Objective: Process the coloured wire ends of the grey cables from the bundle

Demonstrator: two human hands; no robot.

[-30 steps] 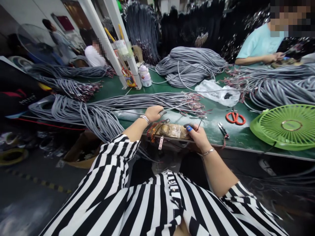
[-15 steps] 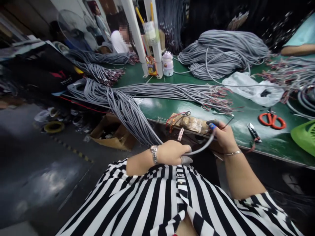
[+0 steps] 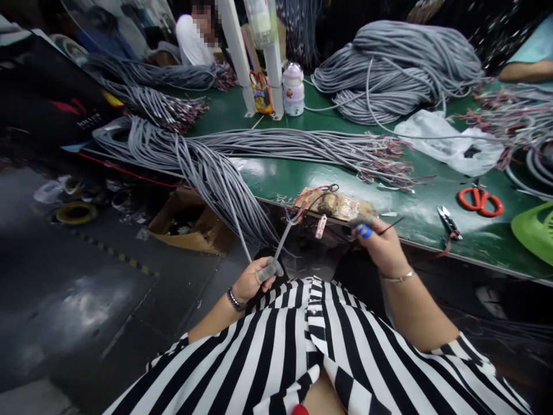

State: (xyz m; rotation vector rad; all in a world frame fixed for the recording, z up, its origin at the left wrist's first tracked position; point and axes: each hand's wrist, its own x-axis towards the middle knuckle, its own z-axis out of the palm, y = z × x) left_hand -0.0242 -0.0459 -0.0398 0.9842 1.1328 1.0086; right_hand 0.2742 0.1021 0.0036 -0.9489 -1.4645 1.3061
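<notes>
My left hand (image 3: 256, 278) is closed around a grey cable (image 3: 283, 242), its thumb and fingertips in grey finger covers. The cable's short end points up past the fingers, and thin coloured wires (image 3: 295, 218) fan out from its tip by the bench edge. Its other side runs up toward the hanging cable bundle (image 3: 233, 199). To the right, my right hand (image 3: 382, 245) is closed in a pinch, blue tape round one finger. A thin dark rod (image 3: 393, 225) sticks out behind its fingers. Just left of it lies a taped wooden block (image 3: 345, 207) at the bench edge.
On the green bench (image 3: 276, 180) lie orange-handled scissors (image 3: 480, 202), small snips (image 3: 449, 222), a plastic bag (image 3: 451, 141) and a large cable coil (image 3: 397, 69). A green basket (image 3: 536, 233) stands at right. Below the bench is a cardboard box (image 3: 194, 222). Another person sits beyond.
My left hand has moved left with the cable, whose end has come out of my right hand and now shows coloured wires. My right hand has shifted slightly left, still pinched with the dark rod.
</notes>
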